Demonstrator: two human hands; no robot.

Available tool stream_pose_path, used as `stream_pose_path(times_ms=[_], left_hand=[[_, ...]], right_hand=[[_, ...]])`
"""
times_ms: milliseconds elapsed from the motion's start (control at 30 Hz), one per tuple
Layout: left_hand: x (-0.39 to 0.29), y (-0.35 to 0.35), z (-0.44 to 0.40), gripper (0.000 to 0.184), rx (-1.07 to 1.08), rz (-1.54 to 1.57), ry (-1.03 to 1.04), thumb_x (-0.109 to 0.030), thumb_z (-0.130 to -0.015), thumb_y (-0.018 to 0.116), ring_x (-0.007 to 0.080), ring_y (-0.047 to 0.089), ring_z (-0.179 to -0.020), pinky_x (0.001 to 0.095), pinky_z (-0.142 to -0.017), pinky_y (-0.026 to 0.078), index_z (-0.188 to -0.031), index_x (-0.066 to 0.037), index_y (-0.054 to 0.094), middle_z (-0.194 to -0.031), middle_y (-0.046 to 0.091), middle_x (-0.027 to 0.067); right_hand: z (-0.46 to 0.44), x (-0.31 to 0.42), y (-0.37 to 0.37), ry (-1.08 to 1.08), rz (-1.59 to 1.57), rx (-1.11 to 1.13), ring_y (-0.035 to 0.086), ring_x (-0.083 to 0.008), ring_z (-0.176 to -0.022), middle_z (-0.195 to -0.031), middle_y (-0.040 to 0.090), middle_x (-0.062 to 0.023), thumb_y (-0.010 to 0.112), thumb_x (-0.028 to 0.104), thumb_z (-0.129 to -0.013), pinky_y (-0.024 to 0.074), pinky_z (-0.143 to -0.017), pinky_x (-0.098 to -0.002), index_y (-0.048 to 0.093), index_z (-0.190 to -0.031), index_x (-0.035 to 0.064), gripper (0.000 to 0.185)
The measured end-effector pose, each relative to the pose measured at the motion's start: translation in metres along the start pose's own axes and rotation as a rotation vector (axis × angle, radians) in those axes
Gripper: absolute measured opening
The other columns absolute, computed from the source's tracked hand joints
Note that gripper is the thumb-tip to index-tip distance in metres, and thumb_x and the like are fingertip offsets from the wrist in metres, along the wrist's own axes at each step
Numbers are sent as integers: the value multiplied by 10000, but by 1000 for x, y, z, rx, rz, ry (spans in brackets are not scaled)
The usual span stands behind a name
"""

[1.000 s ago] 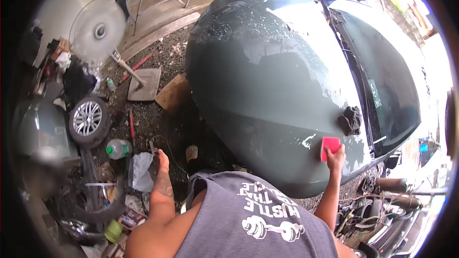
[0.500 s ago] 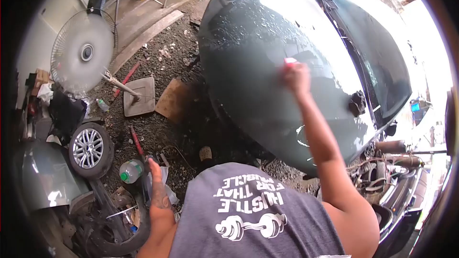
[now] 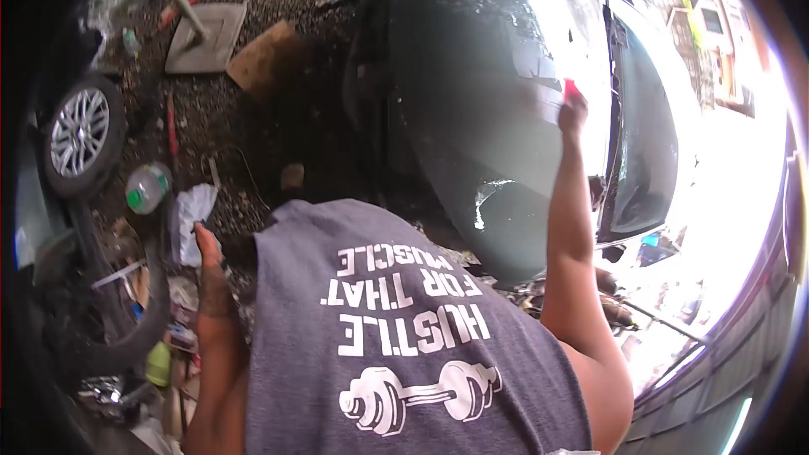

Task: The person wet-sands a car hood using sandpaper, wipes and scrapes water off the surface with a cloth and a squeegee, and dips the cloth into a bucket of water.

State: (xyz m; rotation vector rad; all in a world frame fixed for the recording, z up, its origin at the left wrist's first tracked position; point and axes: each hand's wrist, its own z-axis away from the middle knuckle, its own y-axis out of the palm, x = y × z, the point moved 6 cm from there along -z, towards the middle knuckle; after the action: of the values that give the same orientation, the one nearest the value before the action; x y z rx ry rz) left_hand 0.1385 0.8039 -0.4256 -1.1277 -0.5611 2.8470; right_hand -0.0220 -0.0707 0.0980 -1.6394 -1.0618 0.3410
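My right hand (image 3: 573,115) is closed around a small red-pink pad (image 3: 570,91); its exact kind is too blurred to tell. The arm reaches far out over the dark green car hood (image 3: 472,118), with the pad at the hood's surface near the windshield side. Water drops and bright wet streaks show on the paint. Low at my left side is my left hand (image 3: 207,246), seen edge-on beside a white plastic bag (image 3: 195,215). Most of its fingers are hidden, and a small dark spot shows at its tip.
A wheel (image 3: 80,135), a clear bottle with a green cap (image 3: 148,188) and a fan base (image 3: 206,38) stand on the gravel to the left. A brown board (image 3: 265,59) lies near the car. The windshield (image 3: 645,126) is beyond the hood.
My right hand has moved with the red-pink pad across the hood toward the windshield. My view has shifted, so the fan head is mostly out of sight. My left hand stays low at my side.
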Motion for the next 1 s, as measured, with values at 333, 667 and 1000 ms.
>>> stream_pose_path(times_ms=[333, 667, 1000], left_hand=[[14, 2, -10, 786, 38, -82, -179, -587, -1045, 356, 278, 394, -1442, 385, -1171, 305, -1533, 28, 374, -1577, 417, 160], [-17, 88, -37, 682, 263, -158, 199, -525, -1078, 366, 228, 509, -1241, 350, -1088, 377, -1418, 51, 503, -1379, 570, 117], [128, 10, -50, 692, 172, -49, -30, -546, -1073, 366, 224, 458, -1341, 339, -1122, 336, -1473, 12, 450, -1472, 496, 118]], right_hand=[[128, 159, 83, -261, 152, 207, 608, -357, -819, -874, 645, -158, 603, 78, -866, 482, -724, -479, 688, -952, 62, 122], [129, -10, 3, 221, 26, -25, 688, -329, -990, -1037, 720, -167, 534, 134, -883, 527, -904, -440, 685, -1125, 20, 307], [176, 213, 87, -114, 433, 427, 631, -351, -1120, -1209, 653, -135, 644, 72, -840, 511, -936, -441, 663, -1243, 80, 404]])
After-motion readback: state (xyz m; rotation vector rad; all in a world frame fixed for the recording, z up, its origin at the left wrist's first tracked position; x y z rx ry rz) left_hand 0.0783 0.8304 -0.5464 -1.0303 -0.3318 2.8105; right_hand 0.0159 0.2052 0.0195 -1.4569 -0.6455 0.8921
